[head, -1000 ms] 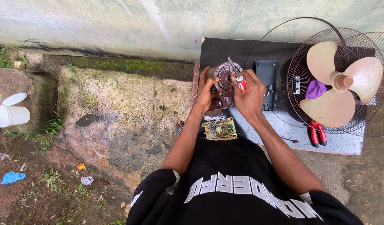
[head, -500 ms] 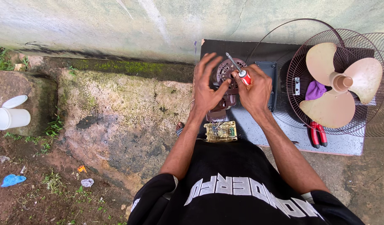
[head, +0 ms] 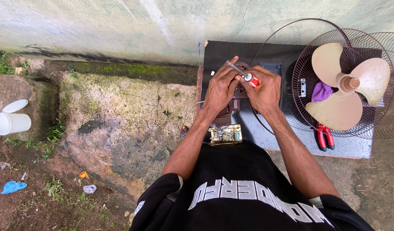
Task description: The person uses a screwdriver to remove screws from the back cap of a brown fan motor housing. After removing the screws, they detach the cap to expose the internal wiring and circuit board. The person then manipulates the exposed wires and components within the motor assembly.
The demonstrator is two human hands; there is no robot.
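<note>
The right hand (head: 263,87) has its grip closed tight on a screwdriver (head: 245,75) with a red and white handle. The metal tip points up and to the left. The left hand (head: 220,87) has its fingers wrapped around a brown fan motor (head: 232,102), and its fingertips touch the screwdriver's metal part. The two hands are pressed close together over the motor. The motor sits on a dark counter (head: 269,137) next to a wall. Just below the hands, at the counter's near edge, is a small box of switches and wires (head: 225,134). To the right lies a round wire fan guard (head: 368,124) with a tan fan blade (head: 344,90) on it. A purple cloth (head: 321,91) is tucked under the blade. Red pliers (head: 325,137) lie near the guard. Far off to the left, a white cup (head: 11,123) sits on the stone.
</note>
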